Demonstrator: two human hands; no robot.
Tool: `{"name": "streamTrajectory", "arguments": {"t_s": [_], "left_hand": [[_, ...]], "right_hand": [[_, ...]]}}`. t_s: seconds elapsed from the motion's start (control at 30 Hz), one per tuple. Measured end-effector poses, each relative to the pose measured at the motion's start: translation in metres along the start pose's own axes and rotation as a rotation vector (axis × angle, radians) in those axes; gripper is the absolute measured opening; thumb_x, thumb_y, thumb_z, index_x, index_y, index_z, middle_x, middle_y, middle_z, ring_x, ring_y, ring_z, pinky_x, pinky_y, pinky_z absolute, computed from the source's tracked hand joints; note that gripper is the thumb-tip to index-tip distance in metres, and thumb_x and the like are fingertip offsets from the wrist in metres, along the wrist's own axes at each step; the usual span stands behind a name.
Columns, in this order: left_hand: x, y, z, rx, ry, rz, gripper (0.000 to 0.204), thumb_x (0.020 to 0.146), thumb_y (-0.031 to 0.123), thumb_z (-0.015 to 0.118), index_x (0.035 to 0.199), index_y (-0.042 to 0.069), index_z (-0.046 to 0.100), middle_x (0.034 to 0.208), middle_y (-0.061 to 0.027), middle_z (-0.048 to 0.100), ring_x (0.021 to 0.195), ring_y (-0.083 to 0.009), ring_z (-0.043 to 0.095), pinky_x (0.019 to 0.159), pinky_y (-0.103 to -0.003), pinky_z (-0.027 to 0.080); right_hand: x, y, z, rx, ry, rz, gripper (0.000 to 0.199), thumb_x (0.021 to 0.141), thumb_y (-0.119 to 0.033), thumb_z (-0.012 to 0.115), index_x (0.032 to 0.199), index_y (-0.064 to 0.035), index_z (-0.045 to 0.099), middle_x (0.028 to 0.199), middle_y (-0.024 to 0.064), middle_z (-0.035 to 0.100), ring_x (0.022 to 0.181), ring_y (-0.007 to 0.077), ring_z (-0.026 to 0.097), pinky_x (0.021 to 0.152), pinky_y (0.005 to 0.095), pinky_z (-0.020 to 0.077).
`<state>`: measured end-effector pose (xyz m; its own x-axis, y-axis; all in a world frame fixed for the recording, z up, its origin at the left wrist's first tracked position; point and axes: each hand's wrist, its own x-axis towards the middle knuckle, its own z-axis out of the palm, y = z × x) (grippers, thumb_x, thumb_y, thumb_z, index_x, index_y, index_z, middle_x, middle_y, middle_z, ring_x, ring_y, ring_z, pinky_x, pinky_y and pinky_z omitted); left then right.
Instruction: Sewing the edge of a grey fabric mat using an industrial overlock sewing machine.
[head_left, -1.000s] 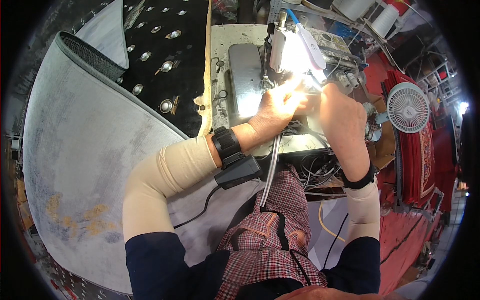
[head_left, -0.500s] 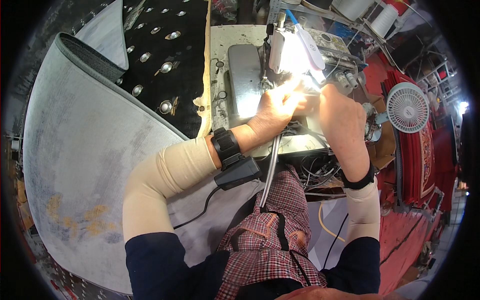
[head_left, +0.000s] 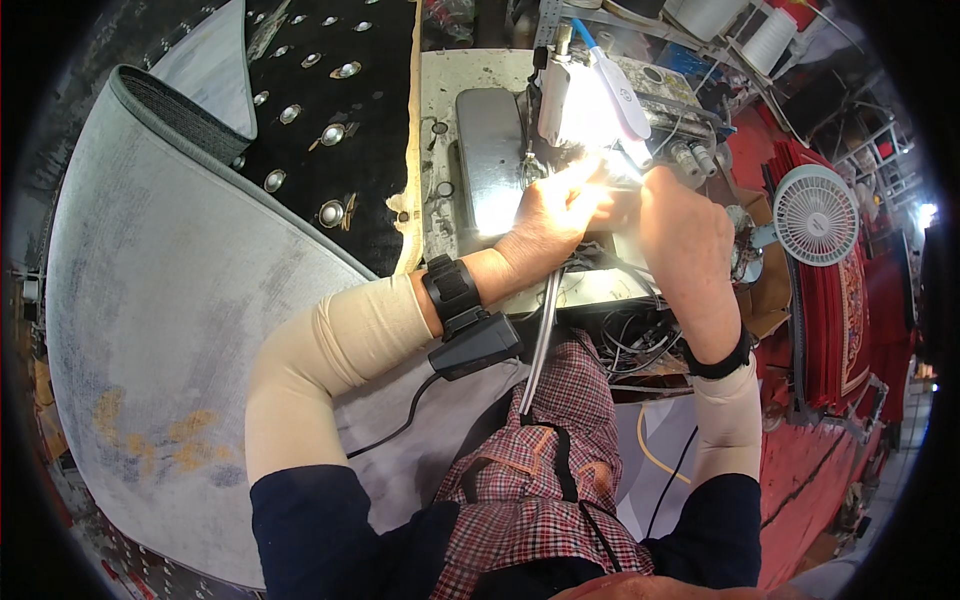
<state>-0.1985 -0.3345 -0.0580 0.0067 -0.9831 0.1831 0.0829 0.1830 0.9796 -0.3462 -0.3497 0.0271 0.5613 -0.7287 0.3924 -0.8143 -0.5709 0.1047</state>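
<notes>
By the machine (head_left: 556, 105), the left hand (head_left: 548, 218) and right hand (head_left: 687, 240) do best kept steady, moving little; whether either grip is pinching or spread cannot be told.

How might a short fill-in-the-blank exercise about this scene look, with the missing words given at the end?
1. Of the left hand and the right hand, the ____ one is closer to the grey plate.
2. The small fan is on the person's ____ side.
3. The band around the right wrist is coloured ____.
4. The large grey rug lies on the person's ____ side.

Missing words: left; right; black; left.
</notes>
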Motion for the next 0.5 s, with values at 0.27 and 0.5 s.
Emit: {"name": "streamTrajectory", "arguments": {"t_s": [0.27,0.5], "left_hand": [[-0.0017,0.0009,-0.0013,0.016,0.005,0.002,0.041,0.094,0.006,0.043,0.133,-0.004,0.038,0.097,-0.0133,0.065,0.087,-0.0154,0.063,0.078,-0.026,0.050],[0.0001,0.0003,-0.0002,0.020,-0.009,0.018,0.041,0.094,0.007,0.044,0.133,-0.005,0.038,0.097,-0.0135,0.065,0.087,-0.0158,0.064,0.078,-0.026,0.050]], "right_hand": [[0.0011,-0.0007,0.0022,0.015,0.009,-0.019,0.007,0.077,-0.005,0.057,0.082,-0.0029,0.053,0.062,0.0131,0.060,0.057,0.0293,0.063,0.051,0.0367,0.0488],[0.0007,-0.0002,0.0008,0.001,0.012,-0.012,0.007,0.077,-0.005,0.057,0.082,-0.0028,0.053,0.061,0.0129,0.060,0.056,0.0292,0.062,0.050,0.0368,0.0485]]}}
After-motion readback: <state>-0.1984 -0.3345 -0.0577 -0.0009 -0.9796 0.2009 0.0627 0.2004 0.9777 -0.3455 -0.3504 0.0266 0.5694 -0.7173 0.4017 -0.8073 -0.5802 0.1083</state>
